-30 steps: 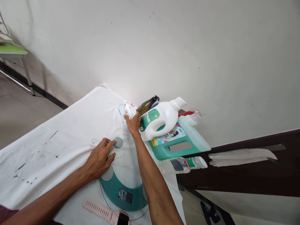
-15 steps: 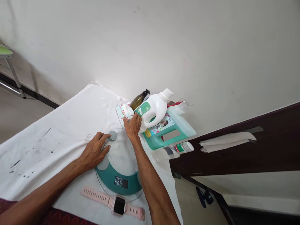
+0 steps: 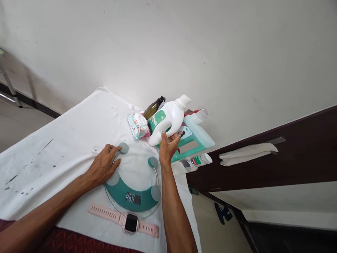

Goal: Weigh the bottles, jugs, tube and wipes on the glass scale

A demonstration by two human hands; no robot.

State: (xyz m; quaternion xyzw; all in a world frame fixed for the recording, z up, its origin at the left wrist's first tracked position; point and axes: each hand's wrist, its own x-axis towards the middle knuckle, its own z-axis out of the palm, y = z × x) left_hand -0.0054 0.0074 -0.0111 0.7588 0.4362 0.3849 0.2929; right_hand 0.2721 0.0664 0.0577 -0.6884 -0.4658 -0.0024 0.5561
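My left hand (image 3: 104,165) rests over the left rim of a round glass bathroom scale (image 3: 123,193), thumb and fingers apart, fingertips by a round grey pad. The scale's display is lit. My right hand (image 3: 169,149) is at the handle of a white detergent bottle (image 3: 173,114) with a green label. Its thumb and fingers are apart, and the thumb looks to touch the handle. Behind the hand stands a large green liquid jug (image 3: 201,133), partly hidden. To the left of the white bottle lies a pack of wipes (image 3: 137,124). A dark pump bottle (image 3: 153,109) stands behind.
A pink-strapped smartwatch (image 3: 131,223) lies in front of the scale on a white cloth (image 3: 79,133). A clear bottle with a white cap (image 3: 206,159) lies near the table's right edge. The wall (image 3: 168,45) is close behind; a white cloth strip (image 3: 247,154) hangs at right.
My right hand has moved right, from the wipes pack and the white bottle's label to the bottle's handle. My left hand stays on the scale. The view has shifted slightly.
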